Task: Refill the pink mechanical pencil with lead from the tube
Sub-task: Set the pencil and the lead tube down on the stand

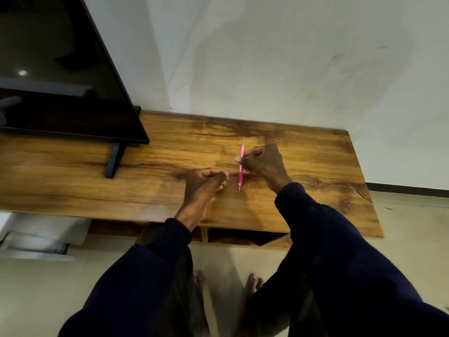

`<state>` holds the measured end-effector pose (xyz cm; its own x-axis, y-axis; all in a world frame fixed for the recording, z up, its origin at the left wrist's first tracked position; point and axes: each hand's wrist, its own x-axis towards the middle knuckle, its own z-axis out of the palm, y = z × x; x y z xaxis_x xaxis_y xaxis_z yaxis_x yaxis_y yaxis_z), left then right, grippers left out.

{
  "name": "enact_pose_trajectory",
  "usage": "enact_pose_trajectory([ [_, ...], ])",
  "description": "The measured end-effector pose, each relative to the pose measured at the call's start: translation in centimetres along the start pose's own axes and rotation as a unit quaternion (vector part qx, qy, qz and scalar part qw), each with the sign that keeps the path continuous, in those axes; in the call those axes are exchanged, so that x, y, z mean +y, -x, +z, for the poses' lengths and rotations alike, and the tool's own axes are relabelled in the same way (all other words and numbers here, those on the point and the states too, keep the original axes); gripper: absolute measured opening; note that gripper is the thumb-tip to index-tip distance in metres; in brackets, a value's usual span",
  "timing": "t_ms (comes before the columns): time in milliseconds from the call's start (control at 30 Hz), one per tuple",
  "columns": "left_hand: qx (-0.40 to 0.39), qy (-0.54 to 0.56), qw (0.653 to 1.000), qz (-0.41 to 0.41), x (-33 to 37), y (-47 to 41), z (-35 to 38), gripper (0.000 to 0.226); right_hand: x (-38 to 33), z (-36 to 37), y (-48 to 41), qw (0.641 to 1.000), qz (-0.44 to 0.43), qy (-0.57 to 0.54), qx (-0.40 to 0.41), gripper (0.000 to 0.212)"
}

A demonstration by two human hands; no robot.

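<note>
My right hand grips the pink mechanical pencil around its middle. The pencil stands nearly upright over the wooden table, its tip pointing down toward the front and its cap end pointing away. My left hand rests on the table just left of the pencil's lower end, fingers curled together with the fingertips pinched. Whether it holds anything is hidden by the fingers. No lead tube is visible.
A dark TV screen on a black stand occupies the table's back left. A pale wall rises behind the table. Open shelf compartments sit below the front edge, and my bare feet stand on the tiled floor.
</note>
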<state>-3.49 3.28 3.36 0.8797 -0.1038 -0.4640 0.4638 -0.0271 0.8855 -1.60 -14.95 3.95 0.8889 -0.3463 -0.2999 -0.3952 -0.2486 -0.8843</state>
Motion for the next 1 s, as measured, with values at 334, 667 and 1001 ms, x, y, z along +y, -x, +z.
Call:
enact_pose_trajectory([
  [334,-0.008,-0.151,0.987,0.055,-0.3,-2.3,1.0,0.014,1.7,2.0,-0.3,0.996,-0.024,0.080,0.027,0.016],
  [667,-0.027,-0.198,0.978,0.063,0.2,-2.5,1.9,0.017,0.9,-0.6,0.4,0.998,-0.026,0.029,0.041,0.008],
  [1001,0.024,-0.286,0.950,0.127,-0.7,-2.7,2.3,0.015,3.0,-3.3,0.6,0.992,-0.025,0.035,0.116,0.008],
])
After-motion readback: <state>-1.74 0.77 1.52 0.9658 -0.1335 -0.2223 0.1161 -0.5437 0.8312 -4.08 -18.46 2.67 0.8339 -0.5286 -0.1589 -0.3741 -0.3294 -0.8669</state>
